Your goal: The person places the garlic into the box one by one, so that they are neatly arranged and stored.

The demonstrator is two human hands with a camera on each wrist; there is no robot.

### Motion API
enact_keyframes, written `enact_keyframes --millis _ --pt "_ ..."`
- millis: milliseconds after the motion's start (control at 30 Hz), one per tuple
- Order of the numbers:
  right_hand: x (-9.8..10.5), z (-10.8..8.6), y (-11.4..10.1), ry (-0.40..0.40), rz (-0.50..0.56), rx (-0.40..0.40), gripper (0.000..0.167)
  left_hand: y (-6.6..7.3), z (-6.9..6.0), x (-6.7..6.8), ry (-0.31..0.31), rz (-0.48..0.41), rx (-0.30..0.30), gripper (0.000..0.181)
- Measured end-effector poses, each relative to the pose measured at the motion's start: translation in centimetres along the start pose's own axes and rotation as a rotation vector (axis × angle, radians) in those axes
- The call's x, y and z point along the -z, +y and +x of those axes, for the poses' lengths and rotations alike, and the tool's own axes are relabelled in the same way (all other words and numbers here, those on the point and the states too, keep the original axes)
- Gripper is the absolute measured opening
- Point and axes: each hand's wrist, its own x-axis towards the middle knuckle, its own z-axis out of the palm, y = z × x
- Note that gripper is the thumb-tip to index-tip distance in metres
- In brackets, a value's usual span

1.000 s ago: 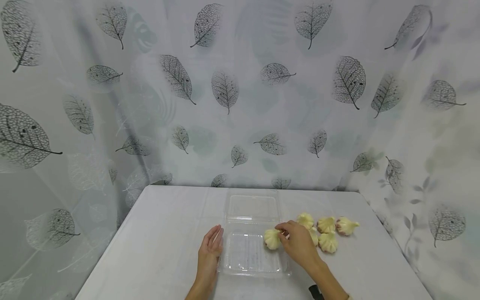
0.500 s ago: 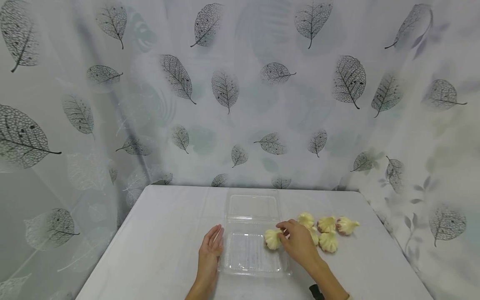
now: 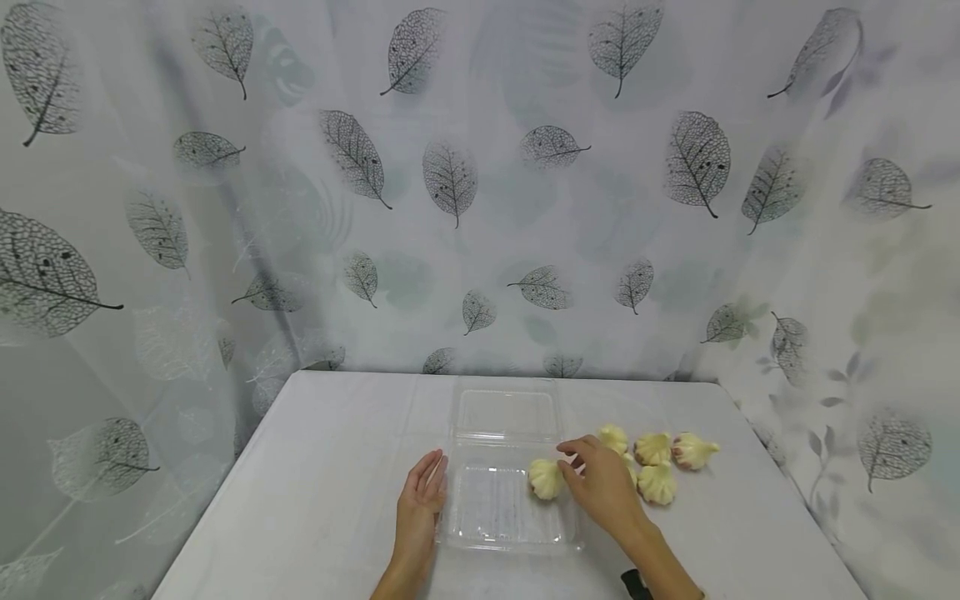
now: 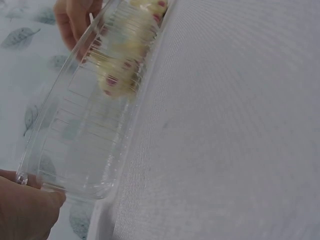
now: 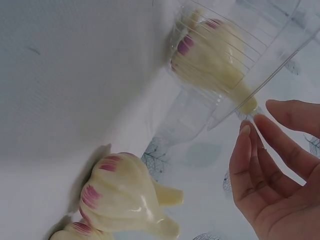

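Observation:
A clear plastic clamshell box [image 3: 480, 546] lies on the table with its lid [image 3: 506, 412] folded back. Inside its base, near the right wall, sits one garlic bulb [image 3: 543, 479], pale with purple streaks; its stem points toward my right hand. My right hand [image 3: 603, 492] hovers at the box's right rim, thumb and fingers parted. In the right wrist view, the fingertips [image 5: 245, 130] are just short of the stem [image 5: 248, 105] and hold nothing. At the left side, my left hand [image 3: 420, 500] holds the box's edge; in the left wrist view thumb and finger meet its corner.
Several more garlic bulbs [image 3: 656, 483] are grouped on the white table [image 3: 337, 467] right of the box, partly behind my right hand. A dark object [image 3: 636, 583] shows beside my right forearm. A leaf-patterned curtain [image 3: 480, 208] hangs behind and beside the table.
The right fingers have let go of the garlic bulb and drawn slightly to the right. The bulb stays in the box. My left hand has not moved.

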Motion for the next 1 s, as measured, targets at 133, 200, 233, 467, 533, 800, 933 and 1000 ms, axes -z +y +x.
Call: enact_keyframes --millis 133,200,233,467,533,800,933,1000 --pt "0.5 -0.1 0.1 0.041 0.015 -0.014 0.021 0.1 -0.1 0.0 0.000 -0.007 -0.001 0.071" --pt "0.8 -0.2 0.1 0.061 0.006 -0.024 0.021 0.2 -0.1 -0.1 0.001 -0.015 0.000 0.071" --pt "1.0 -0.2 0.1 0.072 0.003 -0.026 0.020 0.2 -0.2 -0.1 0.001 -0.017 0.001 0.071" --pt "2.0 -0.6 0.6 0.153 -0.005 -0.040 0.020 0.3 -0.2 -0.3 0.008 -0.028 0.009 0.070" --pt "2.3 -0.7 0.8 0.171 -0.012 -0.044 0.020 0.2 -0.1 -0.2 0.009 -0.026 0.013 0.069" --pt "3.4 -1.2 1.4 0.225 -0.034 -0.027 0.018 0.3 -0.2 -0.3 0.009 -0.023 0.014 0.071" --pt "3.8 -1.4 1.9 0.243 -0.050 -0.033 0.018 0.4 -0.3 -0.4 0.010 -0.028 0.010 0.071" --pt "3.9 -1.6 2.1 0.248 -0.051 -0.042 0.018 0.4 -0.3 -0.4 0.013 -0.032 0.009 0.071"
